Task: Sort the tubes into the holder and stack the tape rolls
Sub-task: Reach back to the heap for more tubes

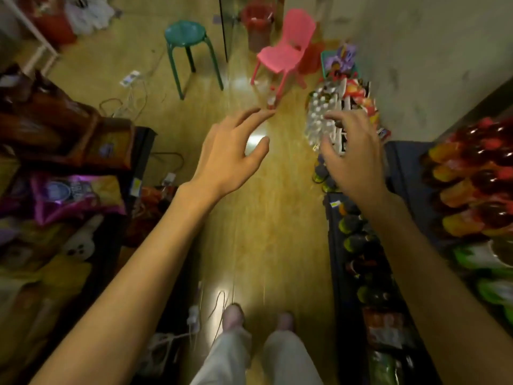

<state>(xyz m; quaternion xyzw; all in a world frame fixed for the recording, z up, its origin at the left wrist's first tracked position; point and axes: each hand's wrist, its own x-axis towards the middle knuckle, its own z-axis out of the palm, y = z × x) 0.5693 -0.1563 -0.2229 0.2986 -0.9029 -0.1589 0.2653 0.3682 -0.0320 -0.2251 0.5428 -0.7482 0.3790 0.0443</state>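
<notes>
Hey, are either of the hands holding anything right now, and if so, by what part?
Nothing is held. The left hand and the right hand are both stretched out over the floor with fingers spread and empty.

Standing in a narrow aisle on a glossy wooden floor (266,223), both bare arms stretched forward. Left hand (230,157) and right hand (352,154) held in the air with fingers spread and loosely bent, holding nothing. Ahead, a green stool (186,34) and a pink chair (288,48). Snack bags (75,195) on the left; bottles (358,240) shelved on the right. Picture blurred.
</notes>
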